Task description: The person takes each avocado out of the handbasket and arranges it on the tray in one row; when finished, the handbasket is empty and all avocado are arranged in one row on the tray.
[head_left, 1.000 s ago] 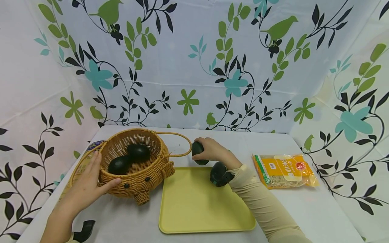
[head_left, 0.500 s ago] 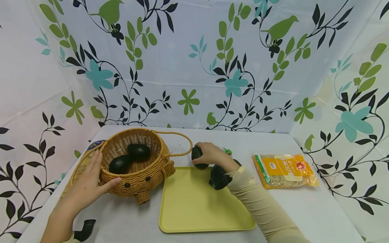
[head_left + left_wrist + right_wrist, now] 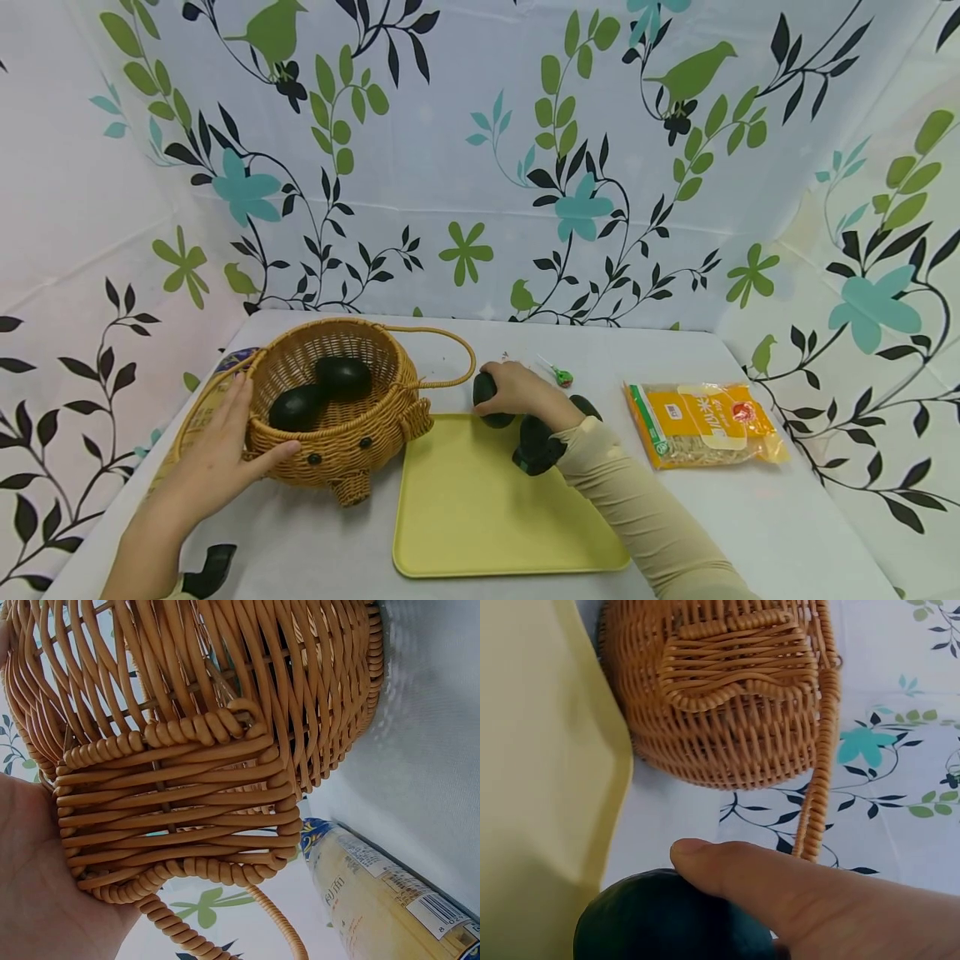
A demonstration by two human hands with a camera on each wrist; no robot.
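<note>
My left hand [image 3: 213, 454] rests against the left side of a wicker basket [image 3: 337, 446] with an animal face, fingers straight along the rim and thumb at the front. In the left wrist view its palm touches the basket's woven ear [image 3: 176, 817]. Inside the basket lie two dark green avocados [image 3: 343, 377]. At the back edge of the yellow tray [image 3: 495, 517], my right hand [image 3: 521, 392] grips another avocado [image 3: 486, 398]. The right wrist view shows the thumb pressed on that avocado [image 3: 667, 919]; the other fingers are hidden there.
An orange bag of grain [image 3: 701, 423] lies at the right. Behind my right wrist are a small lollipop-like item [image 3: 561, 377] and a partly hidden dark rounded thing [image 3: 585, 407]. A yellow-and-blue packet [image 3: 375, 889] lies left of the basket, whose handle [image 3: 457, 337] loops out rightward.
My right hand has shifted slightly nearer with the avocado, uncovering the lollipop-like item and the dark rounded thing behind the wrist. My left hand and the basket have stayed put.
</note>
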